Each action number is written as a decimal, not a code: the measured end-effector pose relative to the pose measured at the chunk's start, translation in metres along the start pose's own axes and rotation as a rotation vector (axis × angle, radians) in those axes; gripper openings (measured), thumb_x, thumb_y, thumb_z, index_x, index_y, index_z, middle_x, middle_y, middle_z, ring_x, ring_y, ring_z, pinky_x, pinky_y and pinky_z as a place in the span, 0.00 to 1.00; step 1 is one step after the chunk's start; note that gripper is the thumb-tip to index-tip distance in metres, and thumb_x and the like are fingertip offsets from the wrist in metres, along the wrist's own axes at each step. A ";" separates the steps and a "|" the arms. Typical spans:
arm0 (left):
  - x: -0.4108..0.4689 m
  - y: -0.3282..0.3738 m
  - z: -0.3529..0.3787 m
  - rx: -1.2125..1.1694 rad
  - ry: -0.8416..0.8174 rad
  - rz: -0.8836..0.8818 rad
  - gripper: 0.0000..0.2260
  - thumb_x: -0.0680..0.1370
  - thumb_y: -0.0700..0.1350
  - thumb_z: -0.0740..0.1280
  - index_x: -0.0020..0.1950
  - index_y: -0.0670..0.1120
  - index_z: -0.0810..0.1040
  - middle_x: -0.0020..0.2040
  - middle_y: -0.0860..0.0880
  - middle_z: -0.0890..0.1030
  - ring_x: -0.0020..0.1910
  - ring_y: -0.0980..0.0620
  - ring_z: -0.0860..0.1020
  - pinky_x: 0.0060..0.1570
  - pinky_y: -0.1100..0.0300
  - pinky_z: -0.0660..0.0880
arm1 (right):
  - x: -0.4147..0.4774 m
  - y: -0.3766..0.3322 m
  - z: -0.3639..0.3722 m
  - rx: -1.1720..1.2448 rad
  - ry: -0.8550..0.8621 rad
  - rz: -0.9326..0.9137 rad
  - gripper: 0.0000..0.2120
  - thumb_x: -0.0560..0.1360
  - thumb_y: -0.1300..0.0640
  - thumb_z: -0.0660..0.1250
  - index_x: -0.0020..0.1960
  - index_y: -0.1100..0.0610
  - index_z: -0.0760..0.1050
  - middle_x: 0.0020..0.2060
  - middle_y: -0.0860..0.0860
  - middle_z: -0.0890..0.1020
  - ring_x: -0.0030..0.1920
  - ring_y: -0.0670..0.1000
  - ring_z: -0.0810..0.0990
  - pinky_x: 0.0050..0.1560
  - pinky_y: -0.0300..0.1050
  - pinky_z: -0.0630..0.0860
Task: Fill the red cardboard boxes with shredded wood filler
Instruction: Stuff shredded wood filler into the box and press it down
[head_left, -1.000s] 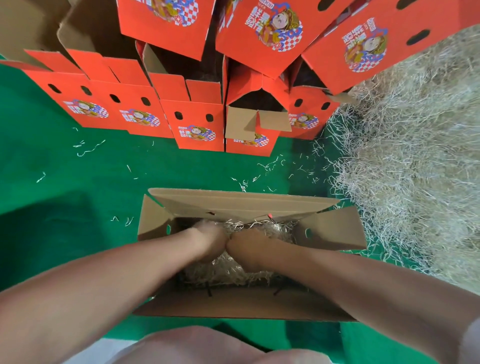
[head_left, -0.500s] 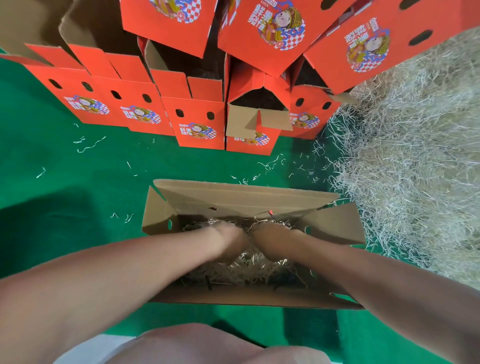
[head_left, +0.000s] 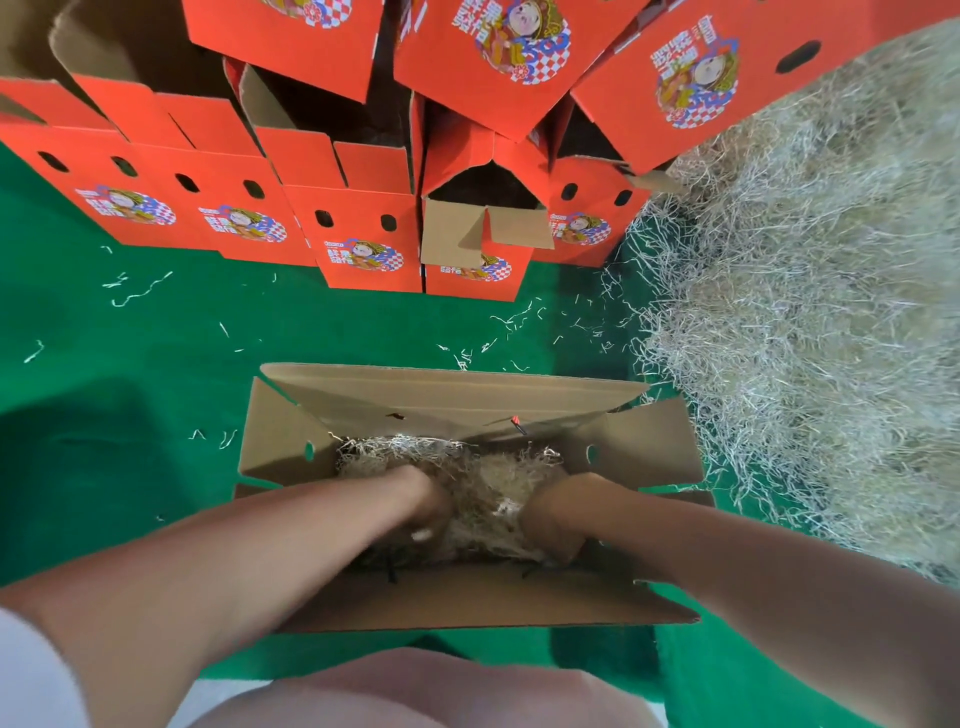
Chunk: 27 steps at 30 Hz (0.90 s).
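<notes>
Head view: the heap of shredded wood filler lies at the right on the green floor, the red boxes stand behind, and the open box sits before the person's knees, mouth upward, long axis left to right. Within one second the left hand and right hand moved apart in it, spreading the filler inside toward both ends, so filling seems nearly finished. Their fingers are buried; grasping or pressing cannot be told.
</notes>
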<state>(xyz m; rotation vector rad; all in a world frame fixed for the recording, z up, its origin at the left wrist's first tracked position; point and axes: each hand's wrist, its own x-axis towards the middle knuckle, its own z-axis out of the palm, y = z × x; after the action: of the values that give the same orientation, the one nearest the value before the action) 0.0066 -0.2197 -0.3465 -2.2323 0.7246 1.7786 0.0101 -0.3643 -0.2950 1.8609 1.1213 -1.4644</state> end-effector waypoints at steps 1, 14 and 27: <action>-0.001 0.002 -0.001 0.000 -0.002 -0.005 0.24 0.74 0.33 0.61 0.70 0.37 0.66 0.74 0.38 0.58 0.69 0.40 0.64 0.62 0.47 0.68 | -0.002 0.004 -0.001 -0.007 -0.031 -0.005 0.11 0.75 0.62 0.60 0.54 0.64 0.76 0.40 0.53 0.75 0.40 0.55 0.75 0.39 0.48 0.73; -0.045 0.026 -0.023 0.273 0.630 0.133 0.11 0.77 0.43 0.58 0.45 0.43 0.79 0.43 0.48 0.80 0.41 0.51 0.76 0.41 0.60 0.75 | 0.019 0.012 0.013 0.068 0.293 0.261 0.32 0.75 0.57 0.63 0.74 0.59 0.52 0.72 0.60 0.57 0.71 0.60 0.58 0.68 0.54 0.60; -0.020 -0.021 0.017 0.296 0.036 -0.030 0.22 0.76 0.52 0.65 0.68 0.47 0.70 0.63 0.47 0.75 0.61 0.47 0.75 0.52 0.55 0.74 | 0.022 0.007 -0.001 -0.063 0.200 0.056 0.20 0.77 0.65 0.58 0.69 0.60 0.65 0.68 0.58 0.67 0.65 0.59 0.69 0.62 0.53 0.71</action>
<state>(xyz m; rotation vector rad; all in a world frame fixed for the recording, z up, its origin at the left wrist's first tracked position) -0.0009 -0.1888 -0.3346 -2.0703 0.8924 1.5077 0.0180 -0.3606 -0.3164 2.0118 1.1827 -1.2188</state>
